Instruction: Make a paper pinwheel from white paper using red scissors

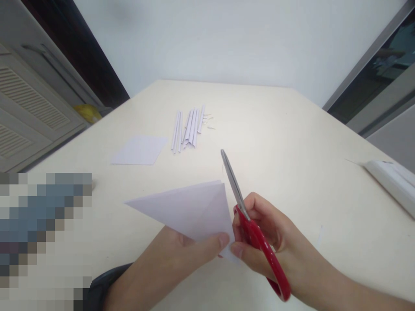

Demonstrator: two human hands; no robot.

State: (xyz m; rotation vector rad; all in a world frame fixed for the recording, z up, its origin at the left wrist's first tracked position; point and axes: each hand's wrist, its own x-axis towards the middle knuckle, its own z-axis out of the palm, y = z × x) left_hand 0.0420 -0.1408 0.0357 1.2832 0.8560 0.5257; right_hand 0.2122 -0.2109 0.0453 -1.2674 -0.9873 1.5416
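A folded sheet of white paper [191, 209], triangular in outline, is pinched in my left hand [191, 255], the thumb on top and the other fingers mostly hidden beneath. My right hand [269, 242] holds red-handled scissors [259, 237], their metal blades together and pointing up and away from me. The blades lie just right of the paper's upper corner, apart from it. My right thumb and fingertips meet the paper's right edge near its lower corner.
Several rolled white paper tubes [192, 127] lie farther back, with small paper scraps [209, 121] beside them. A flat white sheet [139, 150] rests left of the tubes. A white object [392, 181] sits at the table's right edge. The lower left is pixelated.
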